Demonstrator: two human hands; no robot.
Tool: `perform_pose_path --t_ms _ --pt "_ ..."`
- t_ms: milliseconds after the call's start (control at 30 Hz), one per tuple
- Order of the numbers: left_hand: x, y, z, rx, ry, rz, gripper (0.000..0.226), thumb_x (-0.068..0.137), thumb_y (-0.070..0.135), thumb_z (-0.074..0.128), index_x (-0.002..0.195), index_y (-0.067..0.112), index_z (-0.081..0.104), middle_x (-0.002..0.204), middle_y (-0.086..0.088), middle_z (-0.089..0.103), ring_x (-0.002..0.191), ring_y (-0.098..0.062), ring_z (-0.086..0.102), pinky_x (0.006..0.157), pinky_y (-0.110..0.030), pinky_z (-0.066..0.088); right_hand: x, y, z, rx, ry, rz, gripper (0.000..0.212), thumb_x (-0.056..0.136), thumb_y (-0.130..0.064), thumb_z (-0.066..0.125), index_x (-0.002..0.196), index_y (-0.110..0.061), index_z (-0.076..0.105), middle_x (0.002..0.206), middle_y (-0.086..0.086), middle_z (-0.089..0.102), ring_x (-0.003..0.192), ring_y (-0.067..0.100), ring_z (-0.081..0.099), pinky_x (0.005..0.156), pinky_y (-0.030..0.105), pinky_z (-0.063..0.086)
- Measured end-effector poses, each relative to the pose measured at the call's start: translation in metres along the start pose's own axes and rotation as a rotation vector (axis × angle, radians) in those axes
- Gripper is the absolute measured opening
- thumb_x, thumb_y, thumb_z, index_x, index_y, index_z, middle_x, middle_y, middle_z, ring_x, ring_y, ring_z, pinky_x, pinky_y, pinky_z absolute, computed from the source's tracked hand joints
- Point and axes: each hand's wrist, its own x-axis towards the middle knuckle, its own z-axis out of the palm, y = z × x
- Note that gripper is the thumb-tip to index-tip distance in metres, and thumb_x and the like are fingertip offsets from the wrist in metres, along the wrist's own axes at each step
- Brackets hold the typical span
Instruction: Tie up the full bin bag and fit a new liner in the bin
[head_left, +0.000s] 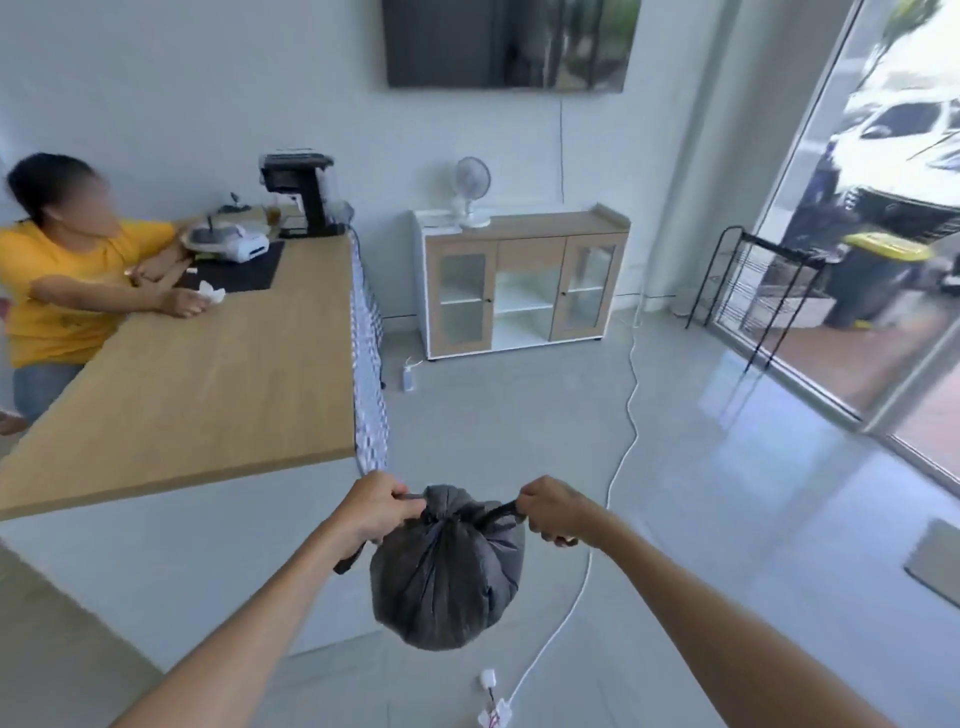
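Note:
A full dark grey bin bag (447, 582) hangs in the air in front of me, its neck gathered tight at the top. My left hand (376, 506) grips one end of the bag's top on the left, with a loose tail of plastic hanging below the wrist. My right hand (553, 509) grips the other end on the right. Both ends are pulled outward, away from the gathered neck between them. No bin and no new liner are in view.
A wooden counter (208, 395) stands at left with a coffee machine (301, 195), and a person in a yellow shirt (57, 291) leans on it. A white cable (628, 415) runs across the grey floor. A cabinet (524, 280) with a fan stands at the back; glass doors are at right.

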Motion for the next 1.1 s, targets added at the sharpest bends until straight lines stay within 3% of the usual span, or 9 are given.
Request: perform_pose_path --t_ms 200,367,533,667,967,1100 --pt "0.094 0.14 0.075 -0.009 0.042 0.124 0.034 0.082 0.026 0.07 0.056 0.013 0.053 0.051 -0.006 0.044 0.043 -0.018 0.04 0.041 -0.025 0.032 0.036 0.09 -0.15 0.079 0.146 0.038 0.02 0.087 -0.013 0.041 0.075 -0.008 0.055 0.068 0.008 0.054 0.046 0.017 0.045 0.036 0.017 0.03" --pt "0.15 0.222 0.104 0.035 0.021 0.192 0.03 0.084 0.029 0.069 0.061 0.013 0.056 0.057 -0.006 0.053 0.046 -0.017 0.043 0.038 -0.024 0.035 0.056 0.142 -0.22 0.198 0.282 0.085 0.021 0.079 -0.02 0.042 0.076 -0.01 0.061 0.066 0.01 0.055 0.049 0.021 0.046 0.039 0.021 0.03" --pt "0.215 0.301 0.14 0.056 -0.057 0.281 0.032 0.082 0.029 0.067 0.065 0.003 0.061 0.059 -0.007 0.056 0.05 -0.019 0.045 0.042 -0.025 0.038 0.075 0.185 -0.281 0.29 0.394 0.124 0.019 0.088 -0.009 0.044 0.082 -0.004 0.062 0.066 0.009 0.052 0.046 0.018 0.046 0.037 0.021 0.03" --pt "0.288 0.36 0.195 0.09 -0.243 0.356 0.03 0.087 0.025 0.068 0.08 -0.003 0.072 0.061 -0.006 0.06 0.048 -0.017 0.046 0.04 -0.023 0.038 0.108 0.239 -0.32 0.374 0.486 0.249 0.025 0.089 -0.012 0.044 0.083 0.0 0.066 0.068 0.011 0.055 0.047 0.02 0.045 0.038 0.023 0.031" --pt "0.47 0.487 0.276 0.269 -0.632 0.552 0.027 0.086 0.026 0.066 0.071 0.004 0.069 0.06 -0.004 0.056 0.042 -0.013 0.045 0.041 -0.023 0.041 0.196 0.311 -0.422 0.517 0.63 0.571 0.018 0.087 -0.013 0.044 0.08 -0.006 0.06 0.071 0.014 0.053 0.048 0.02 0.042 0.041 0.024 0.031" --pt "0.525 0.544 0.292 0.278 -0.66 0.617 0.026 0.084 0.023 0.065 0.061 0.011 0.064 0.062 -0.007 0.058 0.044 -0.018 0.047 0.04 -0.023 0.042 0.22 0.324 -0.46 0.605 0.707 0.651 0.014 0.086 -0.01 0.046 0.081 -0.005 0.059 0.069 0.01 0.048 0.044 0.017 0.039 0.041 0.022 0.028"
